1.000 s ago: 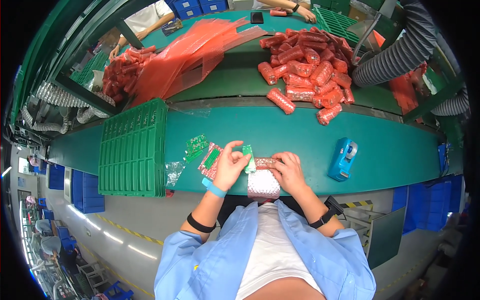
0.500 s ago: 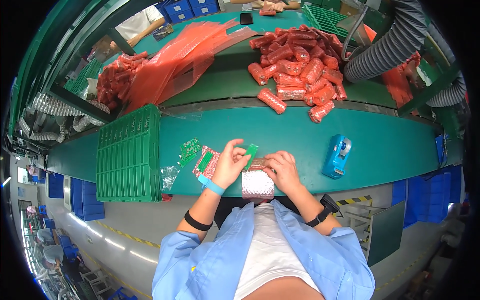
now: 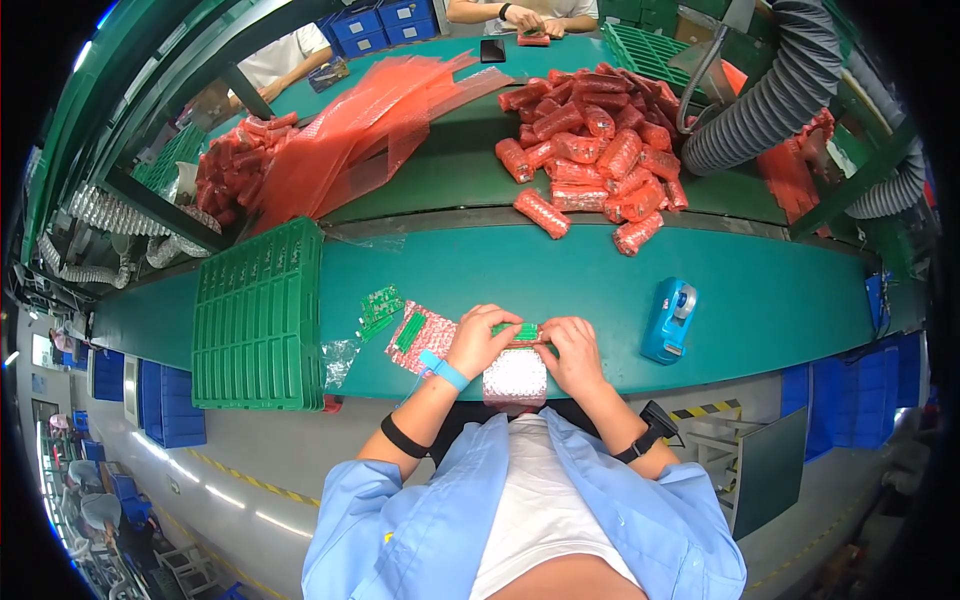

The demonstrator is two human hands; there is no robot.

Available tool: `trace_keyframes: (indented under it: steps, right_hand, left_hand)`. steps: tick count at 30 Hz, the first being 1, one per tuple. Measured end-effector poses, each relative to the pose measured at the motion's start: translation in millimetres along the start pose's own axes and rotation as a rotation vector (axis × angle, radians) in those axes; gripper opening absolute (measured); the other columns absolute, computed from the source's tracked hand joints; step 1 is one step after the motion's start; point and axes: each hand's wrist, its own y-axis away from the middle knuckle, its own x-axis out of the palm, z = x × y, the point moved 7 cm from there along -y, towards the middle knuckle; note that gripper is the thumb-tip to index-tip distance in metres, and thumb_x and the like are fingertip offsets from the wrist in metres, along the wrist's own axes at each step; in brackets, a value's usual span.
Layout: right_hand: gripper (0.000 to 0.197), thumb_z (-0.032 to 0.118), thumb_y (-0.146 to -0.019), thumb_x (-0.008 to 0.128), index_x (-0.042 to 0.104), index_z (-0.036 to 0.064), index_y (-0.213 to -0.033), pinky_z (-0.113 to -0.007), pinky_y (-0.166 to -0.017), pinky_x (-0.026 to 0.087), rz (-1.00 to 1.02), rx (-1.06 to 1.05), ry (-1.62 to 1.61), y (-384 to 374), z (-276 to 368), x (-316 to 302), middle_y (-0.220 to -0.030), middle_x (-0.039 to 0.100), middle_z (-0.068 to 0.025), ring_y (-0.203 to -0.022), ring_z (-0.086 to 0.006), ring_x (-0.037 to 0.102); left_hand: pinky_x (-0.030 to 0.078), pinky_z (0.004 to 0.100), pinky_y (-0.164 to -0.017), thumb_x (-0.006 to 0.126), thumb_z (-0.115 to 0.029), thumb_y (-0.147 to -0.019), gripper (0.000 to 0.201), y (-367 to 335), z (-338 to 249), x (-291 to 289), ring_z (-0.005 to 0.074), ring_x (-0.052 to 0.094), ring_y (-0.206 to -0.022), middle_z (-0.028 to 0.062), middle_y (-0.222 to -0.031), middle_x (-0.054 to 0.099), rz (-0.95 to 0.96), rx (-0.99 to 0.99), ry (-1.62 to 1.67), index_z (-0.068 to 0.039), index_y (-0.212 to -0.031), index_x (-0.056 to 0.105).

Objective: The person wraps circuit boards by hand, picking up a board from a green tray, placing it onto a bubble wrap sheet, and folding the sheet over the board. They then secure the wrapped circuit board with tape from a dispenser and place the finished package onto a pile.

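- A small green circuit board [image 3: 517,331] is sitting between both hands at the near edge of the green table [image 3: 760,300], above a pink bubble-wrap pouch [image 3: 515,377] hanging over that edge.
- The left hand [image 3: 477,341] and right hand [image 3: 573,352] are pinching the board's ends — fingers curled, wrists bent inward.
- Against a second ago, the hands are staying put and closing nearer together.
- Left of them, a second pink pouch [image 3: 422,335] and loose green boards [image 3: 380,305] are lying beside a green ribbed plastic tray [image 3: 258,305].
- To the right, a blue tape dispenser [image 3: 668,320] is standing.
- Farther off, red wrapped rolls [image 3: 595,160] are lying heaped.
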Motion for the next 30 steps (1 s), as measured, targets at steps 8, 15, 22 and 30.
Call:
trace_keyframes:
  steps: [8, 15, 22, 30]
  right_hand:
    - [0.039, 0.023, -0.084, 0.087, 0.079, 0.0124, -0.121, -0.047, -0.100, 0.046, 0.039, 0.027, 0.032, -11.6, 8.8, 1.0, -0.116, 0.071, -0.0038, -0.115, -0.0285, 0.063]
    - [0.038, 0.025, -0.084, 0.087, 0.080, 0.0142, -0.119, -0.047, -0.101, 0.046, 0.105, 0.070, 0.037, -17.5, 11.1, -1.0, -0.116, 0.071, -0.0038, -0.115, -0.0285, 0.063]
    - [0.035, 0.025, -0.086, 0.086, 0.080, 0.0128, -0.117, -0.047, -0.100, 0.047, 0.236, 0.141, -0.009, -31.5, 12.6, -8.3, -0.112, 0.072, -0.0056, -0.112, -0.0300, 0.063]
    - [0.030, 0.021, -0.087, 0.084, 0.079, 0.0104, -0.114, -0.048, -0.098, 0.049, 0.401, 0.092, -0.017, -36.6, 14.3, 2.0, -0.110, 0.073, -0.0075, -0.110, -0.0319, 0.065]
  left_hand:
    - [0.056, 0.0437, -0.091, 0.082, -0.018, -0.091, 0.023, 9.0, -0.2, 4.1, 0.0342, 0.070, -0.101, 0.0132, -0.107, 0.075, -0.064, -0.014, -0.080, -0.006, -0.111, 0.082]
    - [0.054, 0.0467, -0.094, 0.081, -0.023, -0.091, 0.031, 11.0, 13.1, -17.3, 0.0365, 0.068, -0.100, 0.0138, -0.104, 0.074, 0.097, -0.068, -0.106, -0.007, -0.118, 0.081]
    - [0.053, 0.0485, -0.093, 0.081, -0.020, -0.090, 0.030, 12.0, -0.8, -19.7, 0.0374, 0.067, -0.098, 0.0140, -0.104, 0.073, 0.185, -0.050, -0.144, -0.006, -0.117, 0.078]
    - [0.054, 0.0460, -0.085, 0.080, -0.013, -0.090, 0.021, 19.6, -4.8, -14.3, 0.0329, 0.067, -0.091, 0.0114, -0.102, 0.071, 0.114, 0.079, -0.122, -0.004, -0.107, 0.071]
